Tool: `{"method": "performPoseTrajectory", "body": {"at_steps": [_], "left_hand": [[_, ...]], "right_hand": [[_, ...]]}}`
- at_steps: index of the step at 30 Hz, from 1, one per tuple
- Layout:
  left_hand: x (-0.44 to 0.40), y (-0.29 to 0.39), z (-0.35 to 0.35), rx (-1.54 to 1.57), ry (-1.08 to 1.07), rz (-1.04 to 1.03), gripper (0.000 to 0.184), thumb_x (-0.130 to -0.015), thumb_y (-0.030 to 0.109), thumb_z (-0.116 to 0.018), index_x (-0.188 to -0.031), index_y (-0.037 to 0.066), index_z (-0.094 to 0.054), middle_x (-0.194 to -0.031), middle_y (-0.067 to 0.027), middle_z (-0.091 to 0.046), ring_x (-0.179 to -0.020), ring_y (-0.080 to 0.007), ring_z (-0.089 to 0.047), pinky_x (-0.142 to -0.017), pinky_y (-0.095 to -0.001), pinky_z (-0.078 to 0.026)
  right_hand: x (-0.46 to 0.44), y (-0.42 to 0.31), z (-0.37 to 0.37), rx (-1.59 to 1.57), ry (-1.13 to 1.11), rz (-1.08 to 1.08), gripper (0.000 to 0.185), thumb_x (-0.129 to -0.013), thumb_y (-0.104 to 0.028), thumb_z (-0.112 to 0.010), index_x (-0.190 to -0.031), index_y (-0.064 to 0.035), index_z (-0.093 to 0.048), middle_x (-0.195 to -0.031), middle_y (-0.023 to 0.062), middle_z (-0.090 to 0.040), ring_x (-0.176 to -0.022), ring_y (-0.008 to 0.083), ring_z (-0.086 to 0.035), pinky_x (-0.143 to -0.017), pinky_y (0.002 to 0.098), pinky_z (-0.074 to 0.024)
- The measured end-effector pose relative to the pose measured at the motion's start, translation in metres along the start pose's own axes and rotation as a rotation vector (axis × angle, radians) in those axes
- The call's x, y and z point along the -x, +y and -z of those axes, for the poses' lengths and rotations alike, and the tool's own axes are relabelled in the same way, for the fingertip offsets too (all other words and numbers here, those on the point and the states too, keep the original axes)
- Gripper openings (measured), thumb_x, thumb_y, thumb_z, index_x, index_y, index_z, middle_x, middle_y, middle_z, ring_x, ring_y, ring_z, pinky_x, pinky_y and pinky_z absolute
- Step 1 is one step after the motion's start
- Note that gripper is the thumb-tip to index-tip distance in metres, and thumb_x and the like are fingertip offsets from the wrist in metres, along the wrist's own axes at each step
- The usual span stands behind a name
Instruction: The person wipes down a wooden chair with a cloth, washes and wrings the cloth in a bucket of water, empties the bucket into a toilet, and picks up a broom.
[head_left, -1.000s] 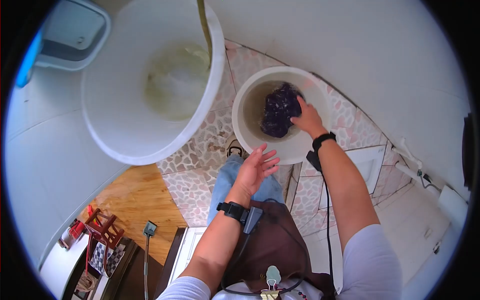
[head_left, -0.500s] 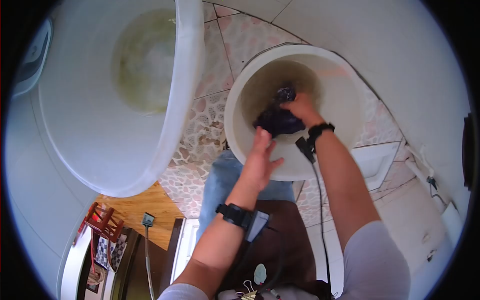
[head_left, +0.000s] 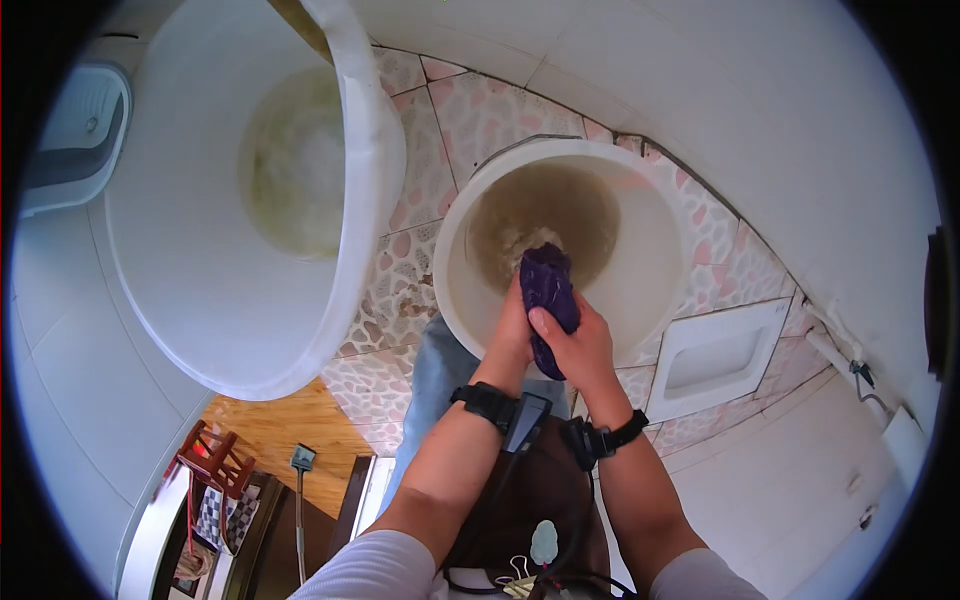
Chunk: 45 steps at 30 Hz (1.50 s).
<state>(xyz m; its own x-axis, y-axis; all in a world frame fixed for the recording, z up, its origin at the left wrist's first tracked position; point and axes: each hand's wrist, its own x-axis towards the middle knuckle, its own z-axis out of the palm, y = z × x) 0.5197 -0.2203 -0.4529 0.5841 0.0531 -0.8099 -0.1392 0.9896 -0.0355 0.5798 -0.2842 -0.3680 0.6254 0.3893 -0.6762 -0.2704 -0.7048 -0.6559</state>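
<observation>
A wet, dark purple cloth (head_left: 548, 300) is bunched up over the near part of a white bucket (head_left: 660, 300). My right hand (head_left: 585, 345) grips it from the right, thumb across its front. On its left side my left hand (head_left: 512, 325) is closed against it, its fingers partly hidden behind the cloth. Murky brown water (head_left: 560, 205) lies in the bucket, stirred up just beyond the cloth. Both wrists wear black straps with small devices.
A large white tub (head_left: 190, 290) with cloudy greenish water stands at the left. A white squat toilet (head_left: 720, 355) is set in the pebble-patterned floor at the right. A small reddish-brown stool (head_left: 215, 460) lies at the lower left.
The purple cloth has come up out of the water toward me. My left hand, open before, is now closed on it beside my right hand.
</observation>
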Motion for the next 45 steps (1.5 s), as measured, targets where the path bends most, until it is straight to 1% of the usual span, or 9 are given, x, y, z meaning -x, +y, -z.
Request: {"method": "performPoseTrajectory", "body": {"at_steps": [6, 12, 18, 20, 24, 29, 35, 40, 45], "left_hand": [[-0.011, -0.007, 0.000, -0.452, 0.178, -0.381, 0.031, -0.092, 0.033, -0.047, -0.104, 0.006, -0.057, -0.087, -0.0047, -0.062, -0.077, -0.0140, -0.060, -0.068, -0.0282, -0.051], [0.008, 0.006, -0.049, -0.896, 0.340, -0.344, 0.022, -0.084, 0.022, -0.060, -0.085, 0.000, -0.058, -0.073, -0.0040, -0.056, -0.070, -0.0111, -0.053, -0.065, -0.0267, -0.043], [0.002, 0.040, -0.006, -0.877, 0.142, -0.465, 0.023, -0.083, 0.026, -0.065, -0.087, 0.003, -0.064, -0.069, 0.0020, -0.053, -0.069, -0.0101, -0.050, -0.065, -0.0259, -0.041], [0.005, 0.045, 0.012, -1.453, 0.342, -0.560, 0.024, -0.084, 0.026, -0.064, -0.090, 0.003, -0.065, -0.084, -0.0036, -0.062, -0.079, -0.0153, -0.058, -0.073, -0.0297, -0.044], [0.005, 0.047, 0.032, -1.423, 0.250, -0.320, 0.034, -0.084, 0.025, -0.064, -0.111, 0.006, -0.062, -0.114, -0.0120, -0.060, -0.107, -0.0237, -0.055, -0.088, -0.0320, -0.042], [0.017, 0.058, -0.011, -0.836, 0.526, -0.073, 0.078, -0.085, 0.053, -0.055, -0.143, 0.010, -0.026, -0.126, -0.0113, -0.049, -0.120, -0.0275, -0.045, -0.099, -0.0506, -0.033], [0.003, 0.067, 0.013, -0.469, 0.290, 0.093, 0.092, -0.083, 0.064, -0.048, -0.146, 0.012, -0.005, -0.143, -0.0175, -0.027, -0.122, -0.0300, -0.045, -0.095, -0.0542, -0.039], [0.010, 0.057, -0.017, -0.187, 0.177, 0.018, 0.080, -0.082, 0.064, -0.049, -0.136, 0.006, -0.035, -0.125, -0.0160, -0.051, -0.112, -0.0270, -0.053, -0.091, -0.0378, -0.047], [-0.007, 0.018, -0.017, -0.165, 0.058, 0.120, 0.047, -0.085, 0.043, -0.061, -0.106, 0.002, -0.055, -0.092, -0.0098, -0.063, -0.081, -0.0193, -0.063, -0.073, -0.0315, -0.052]], "right_hand": [[-0.026, 0.005, -0.006, 0.106, 0.107, -0.046, 0.047, -0.078, -0.052, -0.062, -0.092, -0.0068, -0.067, -0.076, 0.0190, -0.065, -0.078, 0.0366, -0.063, -0.067, 0.0403, -0.0486], [-0.102, 0.058, 0.014, 0.269, 0.077, -0.229, 0.051, -0.083, -0.052, -0.055, -0.092, -0.0031, -0.067, -0.078, 0.0222, -0.064, -0.080, 0.0399, -0.062, -0.070, 0.0446, -0.0478], [-0.146, 0.058, 0.049, 0.495, 0.138, 0.248, 0.037, -0.076, -0.023, -0.066, -0.102, 0.0008, -0.056, -0.095, 0.0233, -0.059, -0.092, 0.0404, -0.056, -0.081, 0.0435, -0.0454], [-0.165, 0.078, 0.052, 0.555, 0.093, 0.326, 0.043, -0.071, -0.014, -0.068, -0.109, 0.0007, -0.052, -0.101, 0.0233, -0.055, -0.096, 0.0408, -0.054, -0.085, 0.0426, -0.0442], [-0.183, 0.095, 0.026, 0.713, 0.066, 0.190, 0.066, -0.064, -0.008, -0.070, -0.122, -0.0011, -0.039, -0.120, 0.0245, -0.043, -0.104, 0.0426, -0.049, -0.092, 0.0436, -0.0416], [-0.192, 0.106, -0.026, 0.273, -0.200, -0.035, 0.053, -0.060, -0.009, -0.069, -0.108, 0.0028, -0.051, -0.098, 0.0222, -0.061, -0.098, 0.0355, -0.059, -0.083, 0.0405, -0.0470], [-0.059, 0.024, -0.023, 0.178, -0.218, 0.400, 0.040, -0.058, -0.004, -0.065, -0.097, -0.0073, -0.057, -0.085, 0.0131, -0.061, -0.083, 0.0334, -0.061, -0.071, 0.0350, -0.0487], [-0.005, 0.000, 0.018, 0.017, -0.263, 0.263, 0.029, -0.061, -0.006, -0.069, -0.089, -0.0073, -0.059, -0.084, 0.0098, -0.058, -0.077, 0.0246, -0.060, -0.069, 0.0294, -0.0472], [-0.028, 0.009, 0.016, 0.023, -0.205, 0.103, 0.039, -0.071, -0.038, -0.074, -0.083, -0.0042, -0.060, -0.067, 0.0129, -0.061, -0.062, 0.0281, -0.060, -0.060, 0.0341, -0.0469]]}}
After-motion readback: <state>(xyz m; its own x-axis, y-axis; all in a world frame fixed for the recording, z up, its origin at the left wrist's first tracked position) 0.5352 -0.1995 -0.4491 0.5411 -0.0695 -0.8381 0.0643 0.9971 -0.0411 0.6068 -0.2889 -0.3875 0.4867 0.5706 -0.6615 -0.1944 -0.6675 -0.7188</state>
